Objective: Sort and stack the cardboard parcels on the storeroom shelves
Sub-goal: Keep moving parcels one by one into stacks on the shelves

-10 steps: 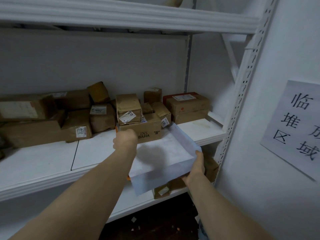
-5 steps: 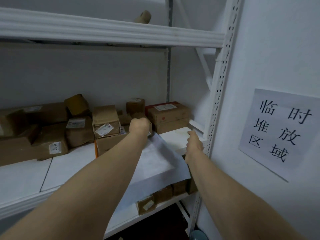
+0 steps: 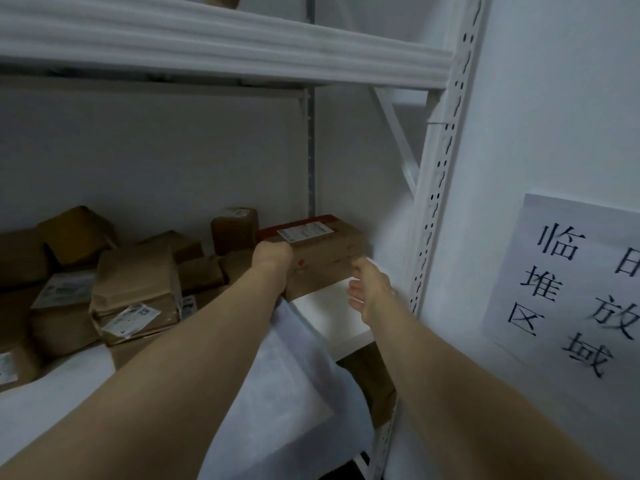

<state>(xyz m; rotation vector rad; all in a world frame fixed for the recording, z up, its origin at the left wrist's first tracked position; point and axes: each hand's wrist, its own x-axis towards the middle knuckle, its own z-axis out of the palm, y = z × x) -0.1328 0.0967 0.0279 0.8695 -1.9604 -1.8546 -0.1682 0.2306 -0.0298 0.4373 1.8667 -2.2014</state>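
Observation:
A brown cardboard box with a red top and a white label (image 3: 329, 252) stands at the right end of the middle shelf (image 3: 332, 317). My left hand (image 3: 272, 254) is curled round its near left top corner. My right hand (image 3: 370, 289) hovers just in front of the box's lower right, fingers spread and holding nothing. A flat white parcel (image 3: 301, 375) lies on the shelf under my left forearm and overhangs the front edge. Several brown parcels (image 3: 135, 292) are piled to the left.
The upper shelf's beam (image 3: 242, 46) crosses overhead. A perforated white upright (image 3: 436, 188) stands right of the box, beside a wall with a paper sign (image 3: 575, 285). More brown boxes (image 3: 374, 382) sit on the shelf below.
Both hands have left the white parcel, which now lies on the shelf, and reached forward to the red-topped box. The view has moved closer and to the right.

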